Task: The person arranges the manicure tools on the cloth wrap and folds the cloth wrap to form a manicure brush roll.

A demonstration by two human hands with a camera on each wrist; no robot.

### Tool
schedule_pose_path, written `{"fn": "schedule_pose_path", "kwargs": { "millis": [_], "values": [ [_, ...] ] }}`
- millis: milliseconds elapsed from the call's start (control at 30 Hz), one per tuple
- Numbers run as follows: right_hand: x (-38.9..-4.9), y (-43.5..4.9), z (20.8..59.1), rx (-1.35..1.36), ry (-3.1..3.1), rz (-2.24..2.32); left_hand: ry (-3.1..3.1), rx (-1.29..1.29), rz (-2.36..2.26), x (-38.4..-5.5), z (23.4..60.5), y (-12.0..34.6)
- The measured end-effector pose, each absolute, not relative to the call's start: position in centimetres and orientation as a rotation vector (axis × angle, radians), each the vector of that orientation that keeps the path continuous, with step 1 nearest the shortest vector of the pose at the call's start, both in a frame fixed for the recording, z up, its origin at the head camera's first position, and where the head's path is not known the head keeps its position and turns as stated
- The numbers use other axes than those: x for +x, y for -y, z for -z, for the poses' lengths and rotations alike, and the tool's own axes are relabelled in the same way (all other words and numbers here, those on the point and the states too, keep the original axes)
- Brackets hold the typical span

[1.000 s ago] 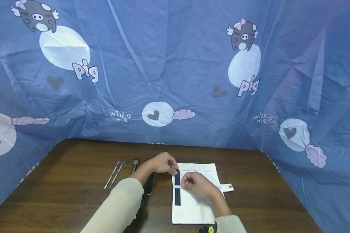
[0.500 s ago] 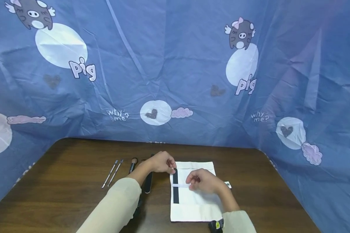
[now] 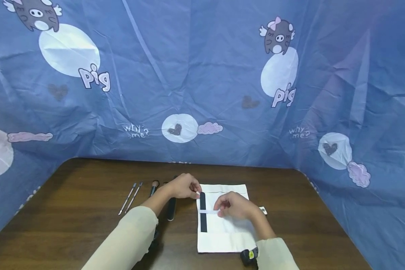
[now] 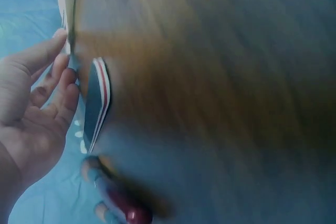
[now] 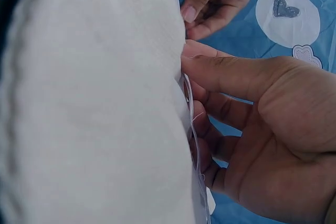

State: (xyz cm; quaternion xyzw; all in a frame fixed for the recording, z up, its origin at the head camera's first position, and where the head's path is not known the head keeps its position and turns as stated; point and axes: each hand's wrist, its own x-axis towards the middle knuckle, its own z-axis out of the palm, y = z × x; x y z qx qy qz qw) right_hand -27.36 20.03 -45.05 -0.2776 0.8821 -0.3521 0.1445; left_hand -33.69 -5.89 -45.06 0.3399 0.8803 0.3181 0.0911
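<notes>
A white cloth roll-up pouch [image 3: 219, 243] lies unfolded on the table, with a black nail file [image 3: 203, 223] lying lengthwise along its left side. A white elastic band [image 3: 208, 212] crosses over the file. My right hand [image 3: 236, 206] pinches this band between thumb and fingers, right of the file. At the pouch's upper left edge, my left hand [image 3: 183, 186] pinches the cloth beside the file's top end. In the left wrist view, the left thumb and fingers [image 4: 67, 90] meet at that edge. The right wrist view shows the pouch hiding most of the band.
Left of the pouch, partly behind the left arm, lie another dark file [image 3: 171, 210] and a makeup brush [image 3: 155, 183]. Two slim metal tools [image 3: 127, 198] lie farther left. A snap tab [image 3: 263, 210] sticks out at the pouch's right. Blue printed fabric [image 3: 175, 75] hangs behind the table.
My right hand has moved a little right, drawing the band along above the cloth. The left fingers have shifted slightly left from the file's top to the pouch's edge.
</notes>
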Motion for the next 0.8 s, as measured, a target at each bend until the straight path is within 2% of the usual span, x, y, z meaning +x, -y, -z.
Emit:
{"fn": "schedule_pose_path", "kwargs": {
  "millis": [200,533,800],
  "values": [
    [-27.5,-20.4,45.1,-0.819,-2.538,1.012,-2.662,1.070,-0.934,-34.4,44.4,7.8],
    [-27.6,-20.4,45.2,-0.806,-2.531,1.013,-2.748,0.844,-0.884,-35.9,43.4,11.6],
    [-27.7,-20.5,45.3,-0.769,-2.524,1.005,-2.788,0.752,-0.772,-36.3,43.8,12.6]
  ]
}}
